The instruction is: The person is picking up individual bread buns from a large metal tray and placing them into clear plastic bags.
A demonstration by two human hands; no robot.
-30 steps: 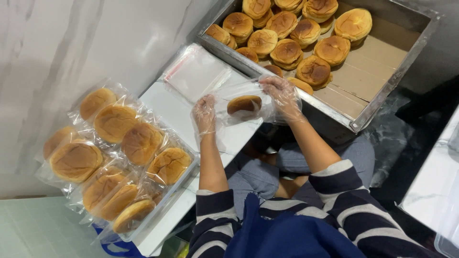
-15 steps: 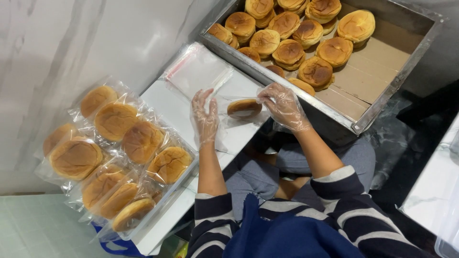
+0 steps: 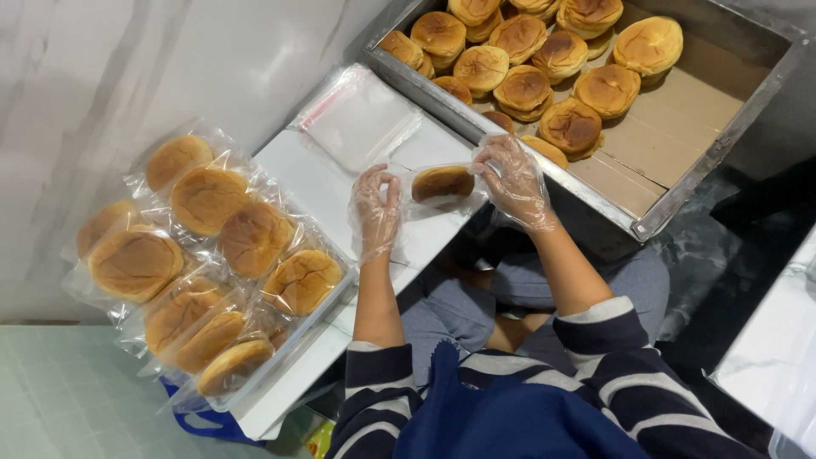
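Between both gloved grips, above white worktop point(image 3: 314, 183): round brown bun point(image 3: 442, 183) inside clear plastic bag point(image 3: 463, 200), left hand point(image 3: 376, 208) and right hand point(image 3: 514, 183) pinching its ends. Risk: loose pinch, slippery film, possible drop.

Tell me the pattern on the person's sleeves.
Navy and white horizontal stripes on the sleeves, clearest in the head view.

The metal tray point(image 3: 722, 144) is running off the top edge, cutting the farthest buns point(image 3: 544, 7) there. The bagged buns point(image 3: 212, 255) are overlapping at the bench's point(image 3: 323, 183) left end, hiding the lower ones. A blue thing point(image 3: 200, 421) is peeking from beneath the bench's near corner, too covered to identify.
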